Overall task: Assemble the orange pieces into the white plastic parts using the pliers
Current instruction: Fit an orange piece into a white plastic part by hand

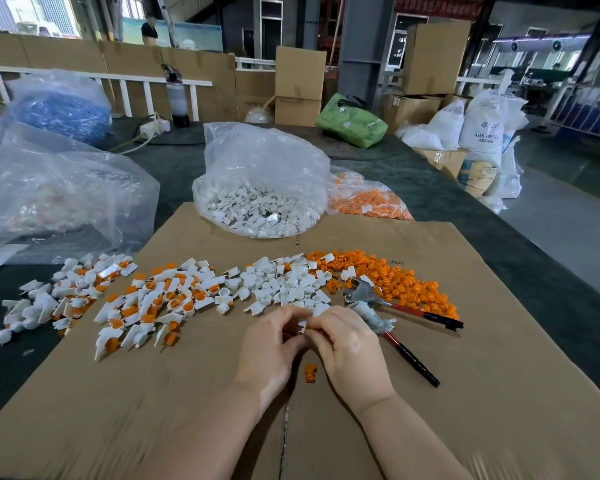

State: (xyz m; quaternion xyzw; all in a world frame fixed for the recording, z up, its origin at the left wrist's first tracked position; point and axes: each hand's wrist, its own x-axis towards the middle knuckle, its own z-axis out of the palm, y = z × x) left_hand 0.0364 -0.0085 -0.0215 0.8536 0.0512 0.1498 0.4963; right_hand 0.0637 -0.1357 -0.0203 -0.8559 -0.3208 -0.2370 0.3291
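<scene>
Here a small white plastic part (302, 325), judged light, stiff and best gripped by its flat tab, is pinched between the curled fingertips of left hand (269, 344) and right hand (347, 346), near the pliers (388, 315).

Far left: a clear bag of blue pieces (61, 109). Beside it, further right, a dark bottle (178, 98) against a white railing (94, 77). Far centre, stacked cardboard boxes (298, 84); just right, a green bag (352, 124). Far right, white sacks (482, 133) on the floor.
</scene>
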